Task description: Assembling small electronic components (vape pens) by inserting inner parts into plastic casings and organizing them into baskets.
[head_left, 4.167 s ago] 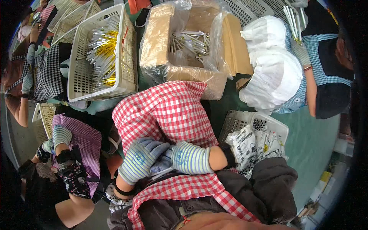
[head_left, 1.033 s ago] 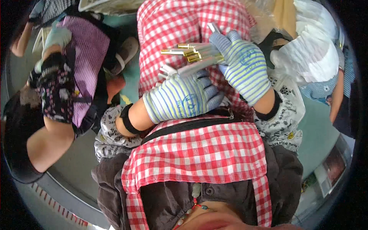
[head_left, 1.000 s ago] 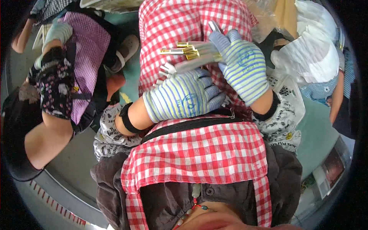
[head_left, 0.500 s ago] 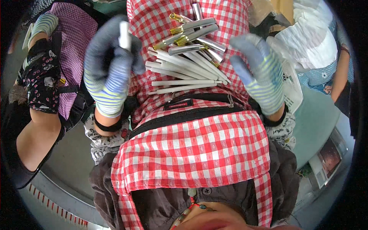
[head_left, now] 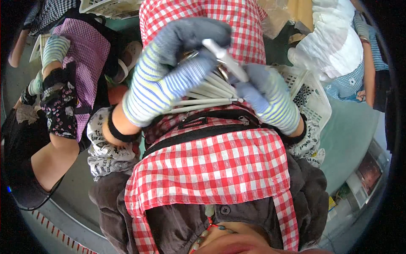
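Note:
Both my hands, in striped gloves with grey-blue fingers, come together over the red-and-white checked apron (head_left: 203, 169) on my lap. Between the thumb and fingers of my left hand (head_left: 163, 78) is a white rod (head_left: 228, 62), slanting down to the right. My right hand (head_left: 272, 99) is closed at the rod's lower end. Below them lies a bunch of thin white sticks (head_left: 203, 101), partly covered by my left hand. Metallic tubes (head_left: 222, 73) behind the hands are mostly hidden; only bits of silver and gold show.
A white slotted plastic basket (head_left: 319, 101) holding many small dark tube ends stands at my right. Another pale basket (head_left: 112, 9) is at the far left. Co-workers sit close on both sides, one in a purple checked apron (head_left: 91, 55). Cardboard (head_left: 301, 15) lies at the far right.
My left hand has moved right with the white rod, now tilted. My right hand, apart and loosely open before, has moved inward and closed at the rod's end. The tubes have become mostly hidden.

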The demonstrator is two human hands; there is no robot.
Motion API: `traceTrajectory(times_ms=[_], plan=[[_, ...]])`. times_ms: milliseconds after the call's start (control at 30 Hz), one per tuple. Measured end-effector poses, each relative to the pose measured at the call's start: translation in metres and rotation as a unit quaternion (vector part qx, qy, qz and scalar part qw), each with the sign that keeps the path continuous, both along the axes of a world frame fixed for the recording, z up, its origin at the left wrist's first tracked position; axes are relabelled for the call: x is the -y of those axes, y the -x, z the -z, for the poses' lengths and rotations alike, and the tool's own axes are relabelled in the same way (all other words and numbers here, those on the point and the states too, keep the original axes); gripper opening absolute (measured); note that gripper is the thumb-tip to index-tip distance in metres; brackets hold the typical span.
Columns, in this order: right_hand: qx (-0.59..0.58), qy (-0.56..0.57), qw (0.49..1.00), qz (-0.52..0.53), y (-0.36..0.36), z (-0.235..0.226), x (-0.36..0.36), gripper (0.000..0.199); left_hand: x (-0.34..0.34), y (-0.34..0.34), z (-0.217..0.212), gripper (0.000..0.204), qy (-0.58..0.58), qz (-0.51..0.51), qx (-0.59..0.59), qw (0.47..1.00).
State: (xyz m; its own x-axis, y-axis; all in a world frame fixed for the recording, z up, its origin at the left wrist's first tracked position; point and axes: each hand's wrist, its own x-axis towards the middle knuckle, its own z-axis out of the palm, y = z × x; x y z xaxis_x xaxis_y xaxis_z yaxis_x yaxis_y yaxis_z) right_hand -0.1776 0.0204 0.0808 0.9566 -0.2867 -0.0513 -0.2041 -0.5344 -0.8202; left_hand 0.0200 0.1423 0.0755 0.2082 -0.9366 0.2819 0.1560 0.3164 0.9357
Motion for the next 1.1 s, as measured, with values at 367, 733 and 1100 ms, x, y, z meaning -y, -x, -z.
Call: traceTrajectory(times_ms=[367,733,1100], plan=[[0.014,-0.138,0.953,0.27,0.033,0.001,0.002,0.027,0.044,-0.007,0.017,0.045,-0.116,0.078,0.72,0.68],[0.123,0.121,0.976,0.135,0.032,-0.012,0.012,0.026,0.003,-0.033,-0.028,0.02,-0.073,-0.096,-0.078,0.99],[0.13,0.138,0.98,0.063,0.039,-0.019,0.017,0.027,-0.015,-0.033,-0.024,0.028,-0.089,-0.055,0.047,0.993]])
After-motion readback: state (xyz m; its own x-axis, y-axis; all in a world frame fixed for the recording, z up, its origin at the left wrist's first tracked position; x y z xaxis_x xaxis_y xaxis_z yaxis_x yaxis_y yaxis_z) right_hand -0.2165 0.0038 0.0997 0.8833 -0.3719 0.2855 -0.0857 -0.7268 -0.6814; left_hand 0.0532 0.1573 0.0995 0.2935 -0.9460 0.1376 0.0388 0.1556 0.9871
